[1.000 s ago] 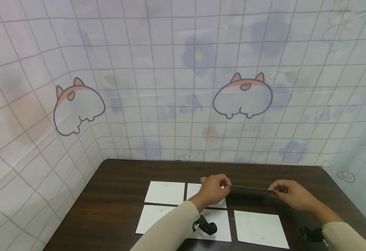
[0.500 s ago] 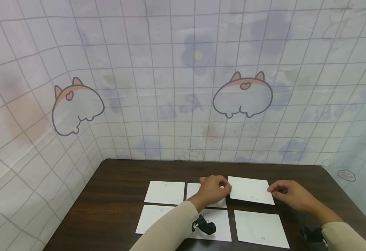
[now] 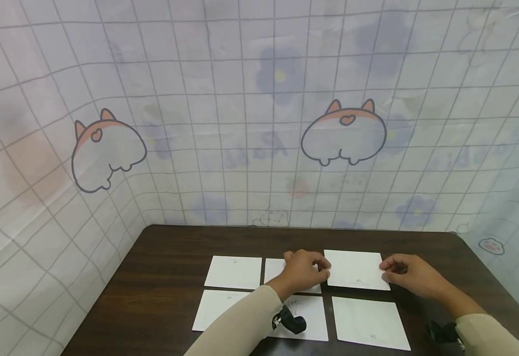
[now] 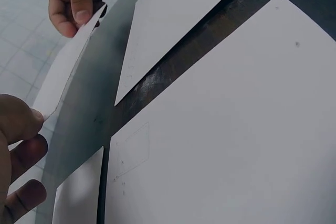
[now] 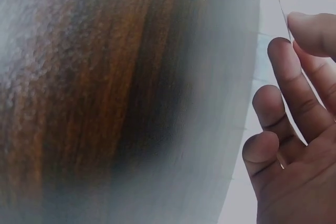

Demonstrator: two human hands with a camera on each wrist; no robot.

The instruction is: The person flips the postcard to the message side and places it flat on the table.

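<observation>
A white paper card (image 3: 356, 266) spans the gap between my two hands, its broad face turned toward the head camera. My left hand (image 3: 303, 271) pinches its left edge and my right hand (image 3: 412, 278) its right edge. In the left wrist view the card (image 4: 71, 66) is raised off the tabletop, seen at a slant. The right wrist view has it almost edge-on between thumb and fingertips of the right hand (image 5: 299, 114). Small faint marks show near the card's lower edge. Another white card (image 3: 369, 322) lies on the table just in front of it.
More white cards lie in two rows on the dark wooden table (image 3: 130, 296), including a back-left card (image 3: 234, 272) and a front-left card (image 3: 215, 311). My left forearm covers parts of the nearer ones. A patterned curtain (image 3: 241, 123) hangs behind the table.
The card was edge-on to the head camera one second ago, then tipped so its white face shows. It has since straightened slightly; both hands keep nearly the same places.
</observation>
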